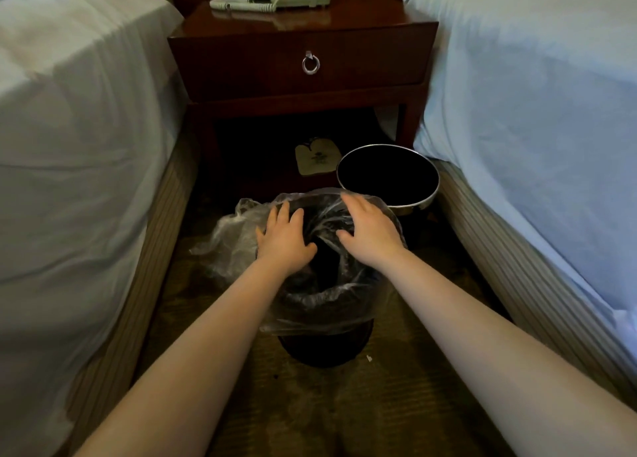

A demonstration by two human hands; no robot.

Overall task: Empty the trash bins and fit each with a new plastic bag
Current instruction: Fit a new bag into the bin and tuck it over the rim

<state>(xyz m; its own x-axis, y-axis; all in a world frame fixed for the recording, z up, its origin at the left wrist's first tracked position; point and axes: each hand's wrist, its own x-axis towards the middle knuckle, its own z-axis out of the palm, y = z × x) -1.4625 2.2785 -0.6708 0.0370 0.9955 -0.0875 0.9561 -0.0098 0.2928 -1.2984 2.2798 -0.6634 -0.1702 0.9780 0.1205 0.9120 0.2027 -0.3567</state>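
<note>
**While the liner sits slack, seat it evenly round the rim**

Because both hands lie flat with fingers spread and grip nothing, they can only smooth; the left hand [286, 239] presses the clear bag [320, 305] at the left edge of the near bin [324, 349], the right hand [370, 229] at its far right edge; film bunches out leftward (spare, I judge), so pinch it, draw it round, fold it down outside; the second bin [413, 204], just behind, shows no liner
</note>
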